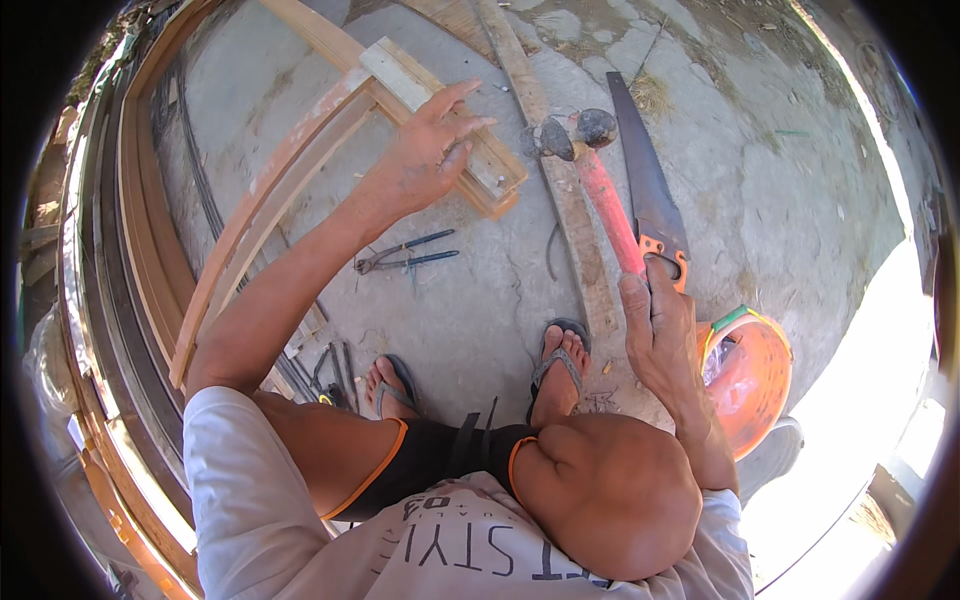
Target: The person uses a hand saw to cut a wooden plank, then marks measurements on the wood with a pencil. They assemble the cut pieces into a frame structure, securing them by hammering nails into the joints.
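Right grip (pixel 658 325): wrapped around the red-handled mallet (pixel 609 198), which points to 11 o'clock. Left grip (pixel 428 155): spread over the wooden frame (pixel 490 165) at the mallet's 9 o'clock; contact unclear.

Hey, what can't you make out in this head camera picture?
From the head view:
Red mallet handle: lower end hidden by the right hand's grip.
Saw: part of its handle hidden by that grip.
Long plank: far end cut off by the top edge.
Orange bucket: contents too blurred to identify.
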The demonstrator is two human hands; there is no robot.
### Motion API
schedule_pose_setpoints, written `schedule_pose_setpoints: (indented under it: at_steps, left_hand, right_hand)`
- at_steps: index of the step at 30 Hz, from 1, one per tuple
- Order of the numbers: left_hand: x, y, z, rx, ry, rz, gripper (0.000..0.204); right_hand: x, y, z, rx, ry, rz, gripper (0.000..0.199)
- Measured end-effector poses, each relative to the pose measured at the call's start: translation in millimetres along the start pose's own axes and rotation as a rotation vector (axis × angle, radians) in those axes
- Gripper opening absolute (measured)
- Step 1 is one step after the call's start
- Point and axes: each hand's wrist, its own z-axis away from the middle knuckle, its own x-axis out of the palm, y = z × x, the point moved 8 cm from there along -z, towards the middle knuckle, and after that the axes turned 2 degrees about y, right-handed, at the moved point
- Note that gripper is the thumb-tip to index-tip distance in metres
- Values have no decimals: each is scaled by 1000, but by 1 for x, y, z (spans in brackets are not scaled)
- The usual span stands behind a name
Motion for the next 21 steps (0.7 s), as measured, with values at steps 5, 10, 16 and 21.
schedule_pose_setpoints:
  at_steps: [5, 10, 16, 21]
  left_hand:
    - [-4, -8, -31, 116, 25, -263, 26]
    - [23, -34, -56, 214, -118, -431, 35]
    - [38, -47, -55, 200, -252, -456, 42]
    - [36, -50, -53, 250, -159, -464, 43]
  right_hand:
    - [12, 12, 6, 86, -78, -101, 29]
    - [11, 5, 7, 58, -88, -106, 29]
    - [12, -1, 6, 52, -121, -68, 29]
    - [6, -8, 3, -39, -61, 62, 29]
